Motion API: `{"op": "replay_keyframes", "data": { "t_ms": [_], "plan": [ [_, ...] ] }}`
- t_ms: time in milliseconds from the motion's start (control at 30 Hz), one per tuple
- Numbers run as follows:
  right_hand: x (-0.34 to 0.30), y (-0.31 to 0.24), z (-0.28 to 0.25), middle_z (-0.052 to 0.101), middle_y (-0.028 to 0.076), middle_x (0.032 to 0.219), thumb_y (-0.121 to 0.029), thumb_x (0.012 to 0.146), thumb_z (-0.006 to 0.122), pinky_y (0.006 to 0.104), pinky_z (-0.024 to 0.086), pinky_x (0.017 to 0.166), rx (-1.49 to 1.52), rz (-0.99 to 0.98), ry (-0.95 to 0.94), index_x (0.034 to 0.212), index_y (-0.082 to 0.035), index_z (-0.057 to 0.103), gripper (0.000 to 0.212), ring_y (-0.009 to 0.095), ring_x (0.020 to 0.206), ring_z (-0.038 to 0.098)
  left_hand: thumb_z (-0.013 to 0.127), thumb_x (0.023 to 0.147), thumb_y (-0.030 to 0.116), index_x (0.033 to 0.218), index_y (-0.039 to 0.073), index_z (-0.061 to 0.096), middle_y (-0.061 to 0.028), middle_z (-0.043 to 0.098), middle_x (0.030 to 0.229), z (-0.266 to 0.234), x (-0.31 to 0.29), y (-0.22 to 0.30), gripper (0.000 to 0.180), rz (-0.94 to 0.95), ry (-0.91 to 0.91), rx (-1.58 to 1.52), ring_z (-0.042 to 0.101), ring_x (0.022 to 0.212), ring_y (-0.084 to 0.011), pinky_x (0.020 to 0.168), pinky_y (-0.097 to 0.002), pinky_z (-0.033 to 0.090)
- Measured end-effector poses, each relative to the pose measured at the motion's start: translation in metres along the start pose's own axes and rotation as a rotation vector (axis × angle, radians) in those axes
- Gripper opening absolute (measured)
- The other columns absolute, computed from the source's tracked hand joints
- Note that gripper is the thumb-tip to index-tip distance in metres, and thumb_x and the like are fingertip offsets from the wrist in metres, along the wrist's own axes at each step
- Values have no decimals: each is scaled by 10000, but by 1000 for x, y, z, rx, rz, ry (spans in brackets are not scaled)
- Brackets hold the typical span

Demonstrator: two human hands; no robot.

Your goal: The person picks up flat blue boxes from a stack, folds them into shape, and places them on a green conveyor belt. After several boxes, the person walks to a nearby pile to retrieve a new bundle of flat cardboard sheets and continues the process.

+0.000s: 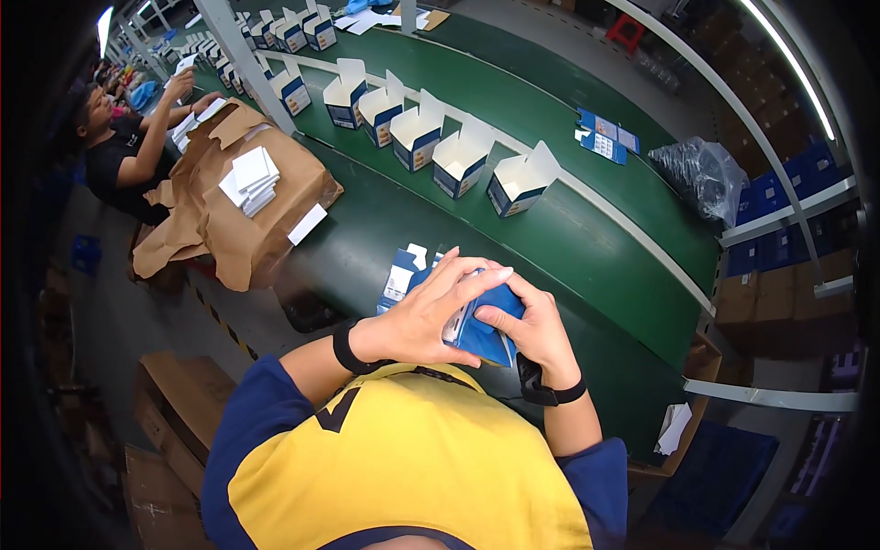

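Between my two hands, close to my chest, is a small blue cardboard box [492, 341], tilted and partly folded. My left hand [412, 316] grips its left side, the fingers reaching over the top. On the other side my right hand [539, 332] presses the thumb against a blue panel, with its fingers curled over the far edge. The fingers hide much of the box. Beside my left hand, flat blue and white carton blanks [398, 278] lie on the dark table. Black bands circle both wrists.
A row of open-topped blue and white boxes [461, 165] stands on the green conveyor [605, 238]. Flat cartons [605, 136] and a clear plastic bag [701, 174] lie farther right. At left, a person [128, 151] handles white pieces beside a brown-paper-covered stack [293, 174].
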State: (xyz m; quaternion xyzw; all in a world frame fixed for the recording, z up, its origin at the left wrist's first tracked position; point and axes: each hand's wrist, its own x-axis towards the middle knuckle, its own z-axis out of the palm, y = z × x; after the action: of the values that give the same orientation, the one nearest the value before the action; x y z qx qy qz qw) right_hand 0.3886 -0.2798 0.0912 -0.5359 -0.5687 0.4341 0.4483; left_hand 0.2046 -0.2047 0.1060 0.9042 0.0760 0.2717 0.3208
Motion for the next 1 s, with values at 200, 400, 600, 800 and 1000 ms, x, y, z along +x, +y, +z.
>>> {"op": "replay_keyframes", "data": {
  "t_ms": [200, 400, 600, 800, 1000],
  "plan": [
    [-8, 6, 4, 611, 130, 1142, -233, 827, 677, 301, 452, 889, -40, -144, 10, 1347, -85, 426, 596, 191, 1021, 593, 865, 543, 241, 1410, 93, 220, -166, 314, 1362, -3, 3, 2, 1091, 21, -40, -61, 358, 1242, -385, 1071, -509, 218],
    [-18, -10, 13, 583, 167, 1141, -463, 945, 380, 291, 441, 876, 313, -191, 363, 1413, -17, 253, 659, 209, 986, 589, 846, 592, 325, 1433, 35, 109, -220, 195, 1434, 43, -4, -6, 1156, 30, 215, -205, 301, 1283, -378, 1070, -459, 243],
    [-11, 7, 5, 562, 164, 1164, -536, 944, 306, 293, 425, 894, 249, -198, 414, 1428, -23, 207, 712, 208, 1012, 571, 839, 610, 313, 1438, 43, 72, -228, 241, 1388, 42, 2, -17, 1161, -63, 99, -236, 266, 1308, -387, 1070, -425, 247],
    [-16, 48, -5, 523, 172, 1231, -586, 921, 297, 344, 440, 919, 394, 37, 394, 1405, -32, 256, 736, 236, 1075, 550, 783, 657, 161, 1444, 186, 169, -178, 342, 1302, 26, 17, -14, 999, -268, -17, -412, 297, 1298, -394, 1076, -466, 240],
    [-34, 96, -31, 464, 147, 1315, -581, 854, 485, 440, 418, 973, 1205, 412, -126, 1381, -98, 327, 732, 289, 1182, 490, 732, 699, 103, 1376, 380, 291, -125, 391, 1297, 50, 15, -57, 854, 507, 33, 239, 300, 1316, -359, 1066, -565, 201]
  ]
}}
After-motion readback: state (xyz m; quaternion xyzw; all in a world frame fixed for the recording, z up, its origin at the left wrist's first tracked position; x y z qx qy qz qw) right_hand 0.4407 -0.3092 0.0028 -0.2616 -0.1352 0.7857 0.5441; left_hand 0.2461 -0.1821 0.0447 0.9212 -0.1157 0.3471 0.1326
